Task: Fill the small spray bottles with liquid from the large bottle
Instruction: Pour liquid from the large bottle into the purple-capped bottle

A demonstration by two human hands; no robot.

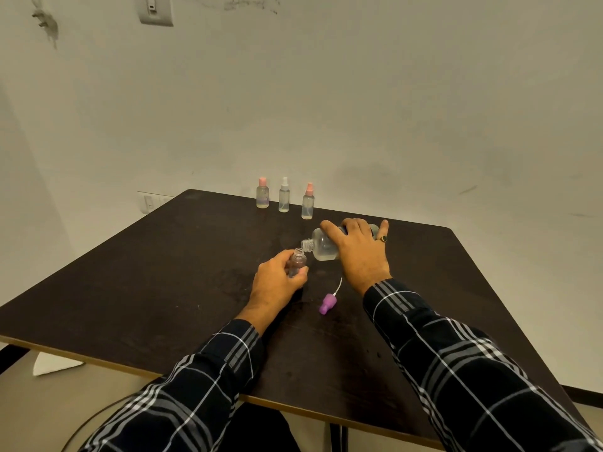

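Note:
My right hand [357,252] grips the large clear bottle [321,247], tipped on its side with its open neck pointing left. Just below that neck, my left hand [277,283] holds a small uncapped spray bottle [297,262] upright on the dark table [146,288]. The two necks are close but apart; I cannot tell whether liquid is flowing. A purple spray cap [327,303] with a white tube lies on the table between my wrists. Three capped small spray bottles stand along the far edge: pink-capped [262,195], white-capped [284,197] and pink-capped [308,203].
A pale wall rises right behind the table's far edge. A white paper [54,365] lies on the floor at the left. A dark cable [98,415] curves near the table's front edge.

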